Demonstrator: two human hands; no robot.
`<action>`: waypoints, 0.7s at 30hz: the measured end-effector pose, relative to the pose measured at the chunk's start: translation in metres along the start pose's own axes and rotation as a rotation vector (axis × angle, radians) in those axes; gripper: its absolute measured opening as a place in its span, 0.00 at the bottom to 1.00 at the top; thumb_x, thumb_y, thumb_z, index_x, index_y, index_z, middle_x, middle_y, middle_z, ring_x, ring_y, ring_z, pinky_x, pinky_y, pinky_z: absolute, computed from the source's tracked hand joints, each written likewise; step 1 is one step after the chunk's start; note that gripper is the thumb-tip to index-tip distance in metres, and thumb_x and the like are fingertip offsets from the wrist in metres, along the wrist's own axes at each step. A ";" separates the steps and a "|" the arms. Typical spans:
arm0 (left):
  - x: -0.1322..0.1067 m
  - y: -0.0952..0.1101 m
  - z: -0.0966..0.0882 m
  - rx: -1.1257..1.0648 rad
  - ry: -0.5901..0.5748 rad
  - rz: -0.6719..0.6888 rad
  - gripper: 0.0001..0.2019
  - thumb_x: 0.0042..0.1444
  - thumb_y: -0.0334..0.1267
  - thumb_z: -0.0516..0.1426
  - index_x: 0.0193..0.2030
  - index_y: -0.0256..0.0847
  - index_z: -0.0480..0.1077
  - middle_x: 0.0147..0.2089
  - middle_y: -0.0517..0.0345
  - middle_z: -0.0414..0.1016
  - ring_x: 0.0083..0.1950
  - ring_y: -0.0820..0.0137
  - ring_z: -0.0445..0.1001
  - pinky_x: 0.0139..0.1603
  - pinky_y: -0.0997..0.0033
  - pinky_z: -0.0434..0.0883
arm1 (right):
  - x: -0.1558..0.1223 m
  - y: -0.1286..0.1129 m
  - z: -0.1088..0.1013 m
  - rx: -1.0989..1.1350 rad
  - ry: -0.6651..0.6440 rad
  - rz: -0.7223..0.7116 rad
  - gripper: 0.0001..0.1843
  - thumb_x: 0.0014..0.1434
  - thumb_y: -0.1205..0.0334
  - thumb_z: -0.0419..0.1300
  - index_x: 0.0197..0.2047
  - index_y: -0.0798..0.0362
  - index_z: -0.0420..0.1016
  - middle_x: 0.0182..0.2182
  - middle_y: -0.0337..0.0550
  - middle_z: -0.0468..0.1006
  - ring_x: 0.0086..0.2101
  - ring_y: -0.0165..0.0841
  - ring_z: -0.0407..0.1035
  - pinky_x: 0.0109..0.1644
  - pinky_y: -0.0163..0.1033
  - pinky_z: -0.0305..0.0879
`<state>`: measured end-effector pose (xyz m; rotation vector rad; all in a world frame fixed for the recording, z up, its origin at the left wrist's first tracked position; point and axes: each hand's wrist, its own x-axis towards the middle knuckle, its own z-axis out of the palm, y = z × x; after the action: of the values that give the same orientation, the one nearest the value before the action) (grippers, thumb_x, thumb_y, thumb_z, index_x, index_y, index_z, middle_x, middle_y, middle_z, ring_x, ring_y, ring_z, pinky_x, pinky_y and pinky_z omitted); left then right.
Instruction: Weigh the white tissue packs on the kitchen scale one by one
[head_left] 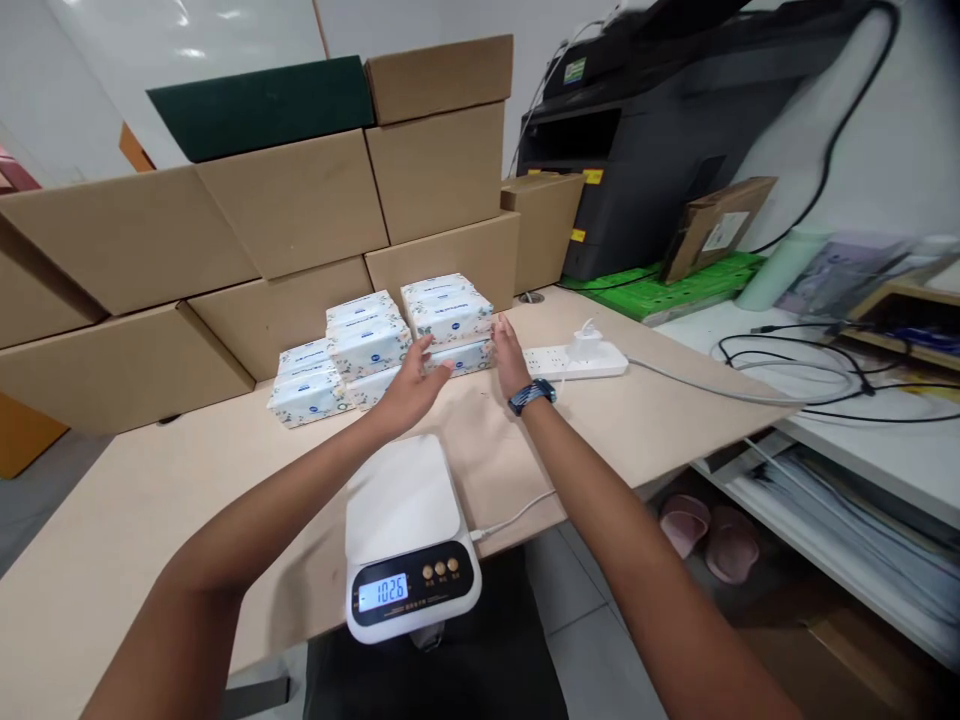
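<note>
Grip is wide at both hands: the left hand (416, 388) is loosely curved at the near left corner of the right stack of patterned packs (454, 324), thumb toward its front, while the right hand (510, 358) stands upright with its fingers along the stack's right end, the packs lying between the two. Whether either palm actually presses on them I cannot tell. That stack sits two high on the far part of the surface (225, 490), just right of a middle stack (369, 342), also two high, with a lower group of packs (306, 400) at its left, all in front of cardboard boxes (292, 205). Judging from the pose, the step in hand is squaring or bracing the right stack from its two ends; the next move calls for even, gentle inward pressure, since the wrapped packs look soft and could dent or slide apart, and for the right hand to avoid the power strip (544, 362) just beside it. Nearer lies a white scale (405, 500), its lit display (383, 592) apparently reading 102.6, possibly with a minus sign, and a white cable (517, 517) leaving its right side
</note>
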<state>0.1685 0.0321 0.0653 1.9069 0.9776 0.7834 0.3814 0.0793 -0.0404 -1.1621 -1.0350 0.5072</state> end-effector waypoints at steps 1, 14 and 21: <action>-0.001 -0.005 -0.002 0.026 0.071 0.049 0.31 0.67 0.51 0.59 0.75 0.48 0.59 0.82 0.45 0.57 0.83 0.50 0.57 0.79 0.45 0.64 | -0.003 -0.005 0.002 0.020 0.036 0.050 0.48 0.69 0.27 0.42 0.82 0.46 0.48 0.80 0.51 0.55 0.77 0.40 0.52 0.81 0.57 0.50; -0.018 -0.059 -0.101 -0.190 0.730 -0.113 0.24 0.73 0.52 0.52 0.71 0.46 0.59 0.82 0.44 0.57 0.83 0.59 0.55 0.83 0.53 0.56 | -0.040 -0.062 0.008 -0.273 0.181 -0.478 0.40 0.69 0.33 0.48 0.75 0.48 0.59 0.74 0.60 0.61 0.73 0.49 0.60 0.76 0.62 0.60; -0.063 -0.140 -0.150 0.233 0.827 -0.059 0.32 0.68 0.52 0.59 0.73 0.39 0.60 0.82 0.35 0.53 0.85 0.49 0.48 0.86 0.45 0.42 | -0.082 -0.126 0.058 0.012 -0.457 -0.057 0.34 0.63 0.29 0.61 0.62 0.44 0.77 0.62 0.49 0.81 0.60 0.47 0.77 0.70 0.58 0.71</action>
<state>-0.0290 0.0861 0.0024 1.7313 1.6641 1.5325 0.2715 -0.0018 0.0447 -1.0239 -1.4497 0.7539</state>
